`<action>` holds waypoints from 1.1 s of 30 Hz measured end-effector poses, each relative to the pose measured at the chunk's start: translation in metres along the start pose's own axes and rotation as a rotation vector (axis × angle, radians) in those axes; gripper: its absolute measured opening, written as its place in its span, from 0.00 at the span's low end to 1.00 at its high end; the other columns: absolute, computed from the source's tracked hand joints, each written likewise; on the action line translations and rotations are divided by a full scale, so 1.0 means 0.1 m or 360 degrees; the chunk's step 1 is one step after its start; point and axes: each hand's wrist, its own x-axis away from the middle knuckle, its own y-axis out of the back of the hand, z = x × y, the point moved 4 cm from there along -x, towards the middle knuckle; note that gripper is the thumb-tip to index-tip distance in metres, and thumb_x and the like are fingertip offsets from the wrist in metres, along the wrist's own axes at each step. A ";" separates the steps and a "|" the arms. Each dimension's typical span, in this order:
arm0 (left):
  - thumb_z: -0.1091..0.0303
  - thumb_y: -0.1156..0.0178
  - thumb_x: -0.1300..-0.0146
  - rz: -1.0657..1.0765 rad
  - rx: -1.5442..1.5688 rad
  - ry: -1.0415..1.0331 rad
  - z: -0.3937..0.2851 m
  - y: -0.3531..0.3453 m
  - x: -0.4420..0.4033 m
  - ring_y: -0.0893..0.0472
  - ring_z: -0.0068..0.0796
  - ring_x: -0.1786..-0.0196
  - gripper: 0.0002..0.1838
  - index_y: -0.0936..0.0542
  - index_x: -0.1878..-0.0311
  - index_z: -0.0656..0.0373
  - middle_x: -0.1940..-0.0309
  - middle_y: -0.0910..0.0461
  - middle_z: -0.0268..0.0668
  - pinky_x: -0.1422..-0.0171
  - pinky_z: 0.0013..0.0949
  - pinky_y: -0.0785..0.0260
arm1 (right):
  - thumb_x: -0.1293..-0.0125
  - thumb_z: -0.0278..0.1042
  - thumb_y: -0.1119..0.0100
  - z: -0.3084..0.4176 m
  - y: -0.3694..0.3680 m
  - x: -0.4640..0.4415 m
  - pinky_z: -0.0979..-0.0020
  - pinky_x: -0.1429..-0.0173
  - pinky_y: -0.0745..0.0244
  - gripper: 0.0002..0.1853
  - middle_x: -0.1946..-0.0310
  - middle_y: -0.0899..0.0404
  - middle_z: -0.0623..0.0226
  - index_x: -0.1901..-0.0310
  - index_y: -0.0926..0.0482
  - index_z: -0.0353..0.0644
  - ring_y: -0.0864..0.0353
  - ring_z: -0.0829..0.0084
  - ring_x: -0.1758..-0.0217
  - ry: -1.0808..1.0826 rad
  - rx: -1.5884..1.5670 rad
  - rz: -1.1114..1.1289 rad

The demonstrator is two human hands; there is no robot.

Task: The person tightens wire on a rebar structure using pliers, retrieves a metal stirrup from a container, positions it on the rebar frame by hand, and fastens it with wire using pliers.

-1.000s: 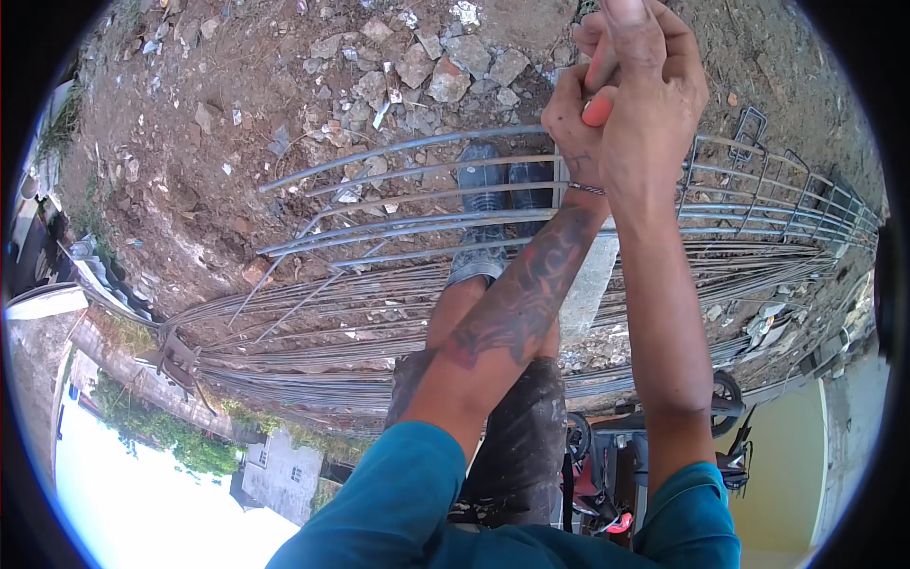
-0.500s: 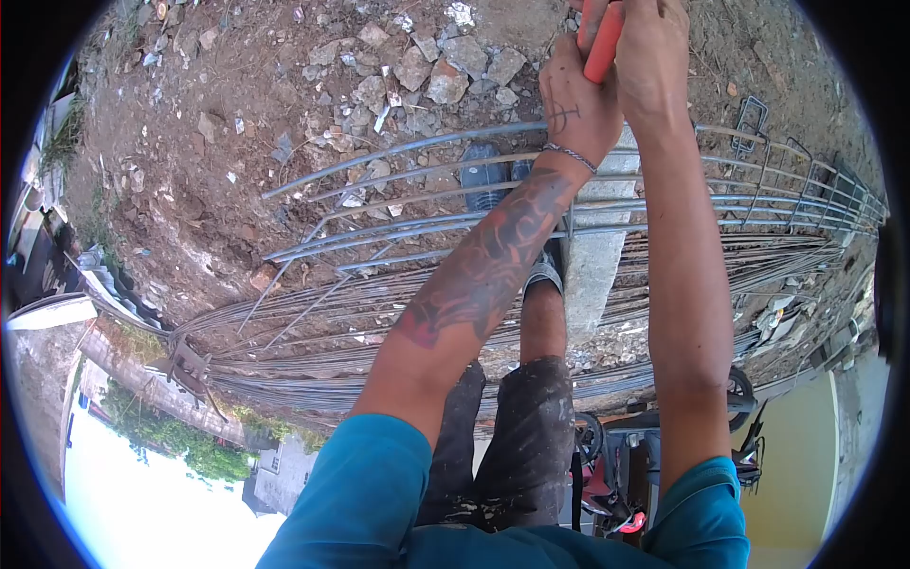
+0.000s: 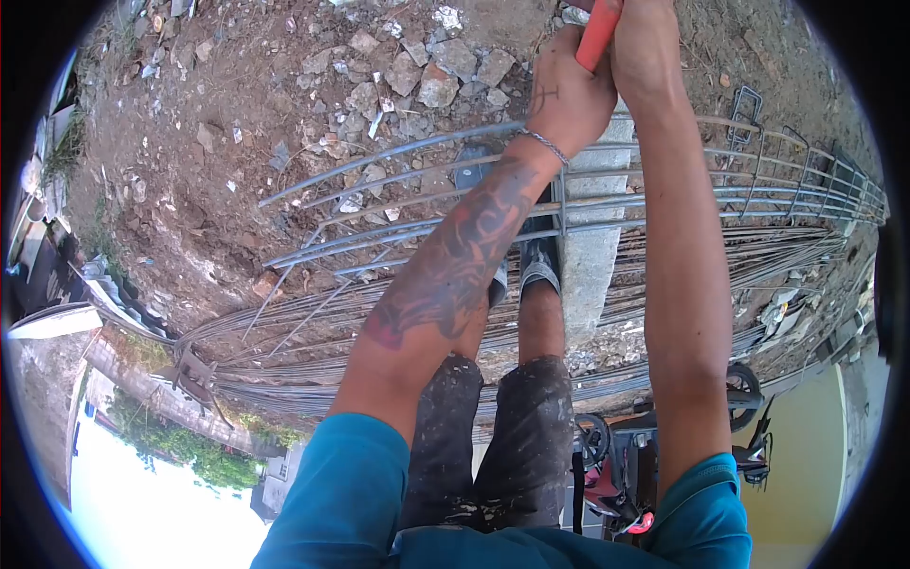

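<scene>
Both hands are close together at the top edge. My left hand is closed, with its back to the camera; what its fingers hold is hidden. My right hand is closed around a red-handled tool, its fingertips hidden or cut off by the frame. The handle slants down between the hands, its lower end beside my left hand; the tool's head is out of sight. Below the hands, long steel bars with rectangular stirrups run across the view.
A grey concrete slab lies under the bars, beside my feet and legs. Bundles of thin rods curve across behind. Rubble stones lie on the dirt at the top. A parked motorcycle and a yellow wall stand at lower right.
Both hands have moved up toward the top edge, and my left forearm has shifted left. More of the red handle showed half a second ago. My legs and the slab are less covered than at first.
</scene>
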 end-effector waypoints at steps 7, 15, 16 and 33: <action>0.65 0.36 0.46 -0.0469 -0.0673 0.0186 -0.01 -0.07 0.22 0.20 0.38 0.64 0.16 0.26 0.57 0.63 0.64 0.21 0.44 0.60 0.41 0.30 | 0.35 0.50 0.38 0.10 0.03 0.13 0.78 0.72 0.31 0.20 0.79 0.22 0.69 0.67 0.20 0.38 0.24 0.79 0.78 -0.0139 0.0282 0.0033; 0.70 0.38 0.36 0.0703 0.0900 0.0719 0.18 0.12 -0.14 0.22 0.26 0.56 0.08 0.24 0.57 0.63 0.63 0.21 0.34 0.51 0.31 0.28 | 0.37 0.51 0.37 -0.13 0.08 -0.22 0.74 0.71 0.26 0.21 0.78 0.21 0.65 0.70 0.21 0.37 0.22 0.74 0.77 -0.0361 0.0127 0.0686; 0.70 0.38 0.35 0.0788 0.0854 0.0809 0.29 0.07 -0.11 0.22 0.28 0.56 0.10 0.25 0.54 0.62 0.63 0.21 0.35 0.50 0.32 0.28 | 0.37 0.51 0.36 -0.12 0.07 -0.21 0.74 0.68 0.25 0.22 0.76 0.20 0.63 0.70 0.21 0.36 0.20 0.73 0.73 -0.0372 0.0117 0.0689; 0.73 0.38 0.38 0.0862 0.0835 0.0233 -0.09 0.06 -0.17 0.22 0.30 0.61 0.27 0.36 0.37 0.63 0.58 0.22 0.38 0.57 0.33 0.28 | 0.34 0.51 0.40 -0.02 0.17 -0.05 0.79 0.77 0.29 0.21 0.83 0.23 0.72 0.73 0.21 0.40 0.24 0.81 0.82 -0.0186 0.0036 0.0755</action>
